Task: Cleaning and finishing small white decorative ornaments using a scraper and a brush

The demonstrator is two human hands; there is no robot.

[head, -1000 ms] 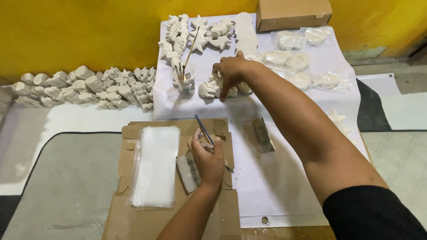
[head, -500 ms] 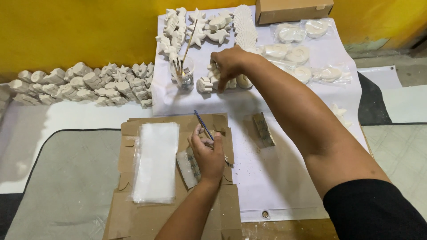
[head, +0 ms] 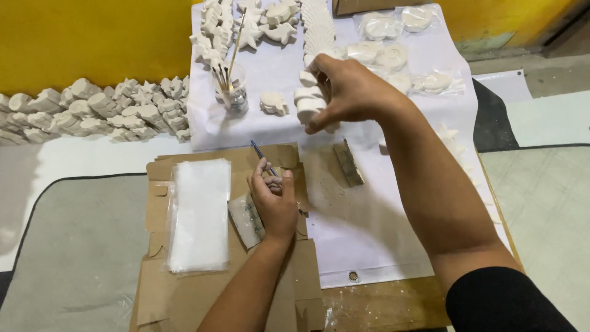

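The scene is receiving bright, even light from above, and the colours are looking clean, especially on the yellow wall [head: 92, 37]. The white sheet [head: 369, 215] is reflecting the light strongly, so the pale plaster figures [head: 273, 102] on it are losing some detail (their edges are melting a little into the background). The right hand [head: 347, 92] is casting a soft grey shadow on the sheet below it, and the left hand [head: 276, 206] is giving only a faint shadow on the cardboard [head: 184, 295]. The right hand is looking slightly blurred. The clear plastic bags [head: 198, 215] are showing a mild glare. Straight lines are bending a little near the edges.
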